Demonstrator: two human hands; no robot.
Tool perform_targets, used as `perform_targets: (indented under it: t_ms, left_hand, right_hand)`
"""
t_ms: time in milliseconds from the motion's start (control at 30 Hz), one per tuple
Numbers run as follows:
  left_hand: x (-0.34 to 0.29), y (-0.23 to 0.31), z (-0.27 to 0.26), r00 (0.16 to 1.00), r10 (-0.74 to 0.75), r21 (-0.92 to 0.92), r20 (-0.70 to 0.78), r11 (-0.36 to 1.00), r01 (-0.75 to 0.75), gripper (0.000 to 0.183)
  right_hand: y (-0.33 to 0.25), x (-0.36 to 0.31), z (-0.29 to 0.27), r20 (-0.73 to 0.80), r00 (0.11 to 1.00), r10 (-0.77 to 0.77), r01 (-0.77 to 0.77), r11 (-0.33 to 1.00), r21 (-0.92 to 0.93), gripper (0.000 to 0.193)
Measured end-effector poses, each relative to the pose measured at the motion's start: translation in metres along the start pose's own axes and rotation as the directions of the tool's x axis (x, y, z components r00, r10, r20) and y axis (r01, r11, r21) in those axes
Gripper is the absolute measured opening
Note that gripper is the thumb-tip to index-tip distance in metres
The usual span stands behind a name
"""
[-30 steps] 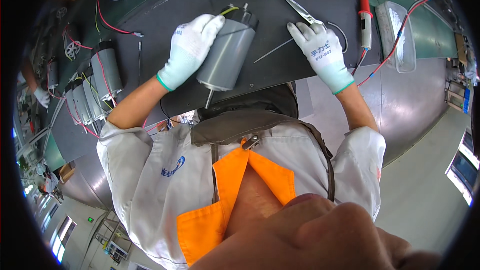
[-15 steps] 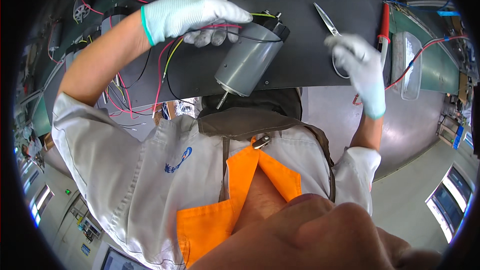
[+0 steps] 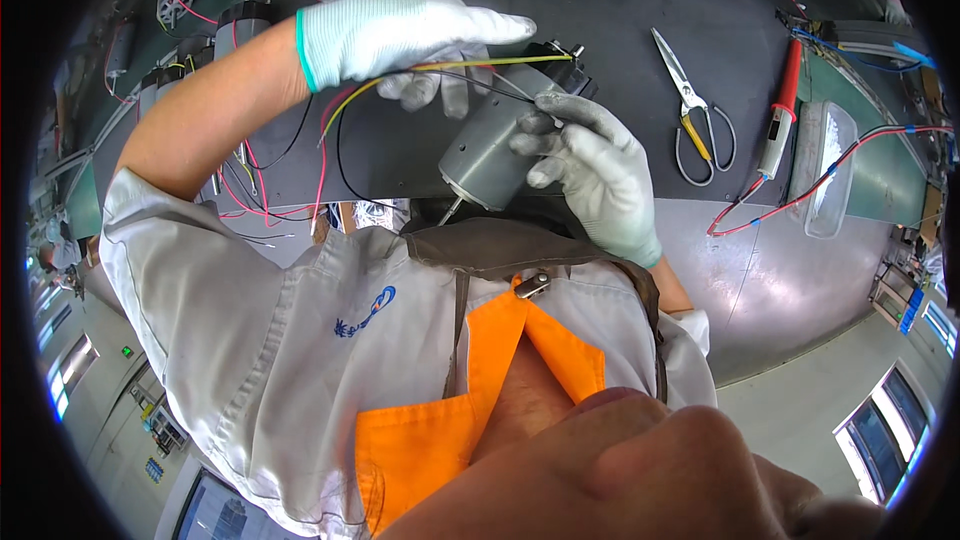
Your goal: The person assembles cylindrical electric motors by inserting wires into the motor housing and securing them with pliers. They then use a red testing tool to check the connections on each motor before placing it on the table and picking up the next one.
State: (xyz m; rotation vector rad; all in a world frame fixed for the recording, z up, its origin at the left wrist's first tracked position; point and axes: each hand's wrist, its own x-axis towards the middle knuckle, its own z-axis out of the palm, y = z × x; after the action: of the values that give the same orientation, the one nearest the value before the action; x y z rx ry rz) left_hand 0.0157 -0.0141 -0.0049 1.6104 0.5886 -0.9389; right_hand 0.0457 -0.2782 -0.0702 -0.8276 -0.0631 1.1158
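Note:
A grey cylindrical motor (image 3: pixel 485 148) lies tilted on the dark bench, its shaft pointing toward me and its black end cap away. My left hand (image 3: pixel 420 40), in a white knitted glove, is above the motor's left side. Red, black and yellow-green wires (image 3: pixel 470 63) run between its closed fingers; the index finger reaches out over the cap. My right hand (image 3: pixel 595 160), also gloved, is at the motor's right side, fingertips closed around the black wire (image 3: pixel 505 92). Its exact grip on the wire is partly hidden.
Scissors (image 3: pixel 692 110) with one yellow-wrapped handle lie to the right. Beyond them are a red-and-white handled tool (image 3: pixel 779 115) on a red-and-black cable and a clear plastic box (image 3: pixel 828 175). More motors (image 3: pixel 245 15) with loose wires stand at left.
My right hand has left the scissors on the bench and come left to the motor's wires. My left hand stays over the motor, with the yellow-green wire now stretched across toward the cap.

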Motion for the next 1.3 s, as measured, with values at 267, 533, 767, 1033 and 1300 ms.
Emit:
perform_targets:
  t_ms: [267,533,767,1033,1300]
  left_hand:
    - [0.022,-0.021,0.041,0.849,0.252,-0.104,-0.465,0.937,-0.335,0.039]
    - [0.047,-0.027,0.064,0.767,0.404,-0.166,-0.498,0.824,-0.542,0.023]
    - [0.044,-0.023,0.070,0.686,0.506,0.062,-0.524,0.825,-0.561,0.022]
    - [0.048,-0.023,0.070,0.631,0.626,0.141,-0.458,0.752,-0.644,0.022]
    - [0.056,-0.012,0.079,0.635,0.607,0.061,-0.477,0.744,-0.665,0.022]
  right_hand:
    - [0.005,0.005,0.005,0.024,0.933,-0.360,0.283,0.688,-0.669,0.028]
    - [-0.035,0.017,0.014,-0.157,0.897,-0.414,0.295,0.823,-0.485,0.023]
    - [-0.029,0.038,0.003,-0.157,0.886,-0.436,0.361,0.863,-0.354,0.037]
    - [-0.052,0.038,0.005,-0.124,0.953,-0.278,0.180,0.843,-0.508,0.048]
    - [-0.060,0.034,-0.006,-0.075,0.963,-0.258,0.184,0.836,-0.518,0.047]
